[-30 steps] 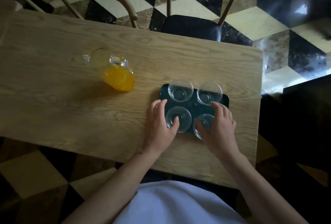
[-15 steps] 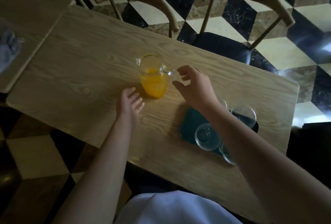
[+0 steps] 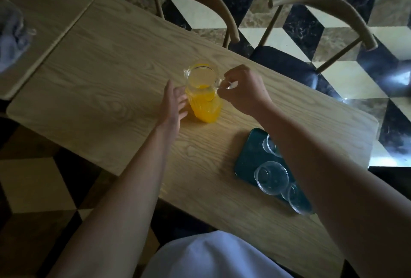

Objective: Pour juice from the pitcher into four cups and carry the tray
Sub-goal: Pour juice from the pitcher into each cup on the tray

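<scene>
Glass pitcher [image 3: 203, 95], about half full of juice, stands mid-table: rigid, breakable, likely heavy (slippery if wet). Right hand [image 3: 243, 91] pinches its handle; left hand [image 3: 174, 104], open, steadies the ribbed wall.

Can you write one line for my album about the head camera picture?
Right hand grips the juice pitcher handle, left hand steadies its side, empty cups wait on the tray.
</scene>
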